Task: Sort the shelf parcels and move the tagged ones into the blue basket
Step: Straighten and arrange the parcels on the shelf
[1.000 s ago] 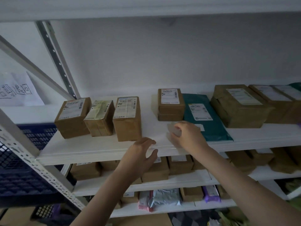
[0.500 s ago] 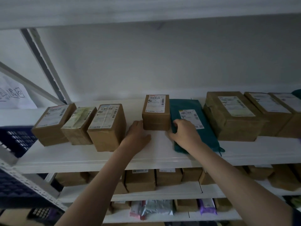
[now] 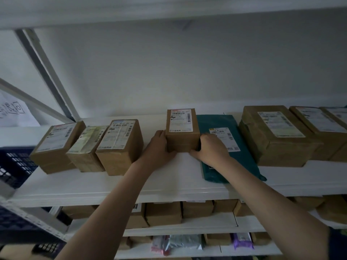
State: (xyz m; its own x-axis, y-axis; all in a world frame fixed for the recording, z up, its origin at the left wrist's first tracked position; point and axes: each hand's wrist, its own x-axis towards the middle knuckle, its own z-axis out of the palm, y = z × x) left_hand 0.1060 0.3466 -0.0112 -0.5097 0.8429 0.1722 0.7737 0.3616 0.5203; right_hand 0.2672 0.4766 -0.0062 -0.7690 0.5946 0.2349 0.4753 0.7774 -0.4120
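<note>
Both hands have closed in from the shelf [image 3: 169,184] front onto the small box [image 3: 182,136]. Left hand [image 3: 159,147] and right hand [image 3: 211,149] now clasp its sides; grip narrow, holding it. Box stands mid-shelf, touching the teal bag [image 3: 225,166]. Lift likely next; basket [image 3: 15,166] at left.

The light is dim and a little blue-grey. The back wall [image 3: 187,72] is grey and darker near the top corners. The white shelf [image 3: 112,186] is the brightest surface, without glare. Under my arms and beside the boxes I see only soft, weak shadows. The wide lens bends the straight lines: the upper shelf edge [image 3: 169,14] curves and the metal post [image 3: 47,72] leans at the left. The label [image 3: 181,120] on the middle box is fairly sharp; the lower shelves [image 3: 187,228] and the borders are dark and soft.
</note>
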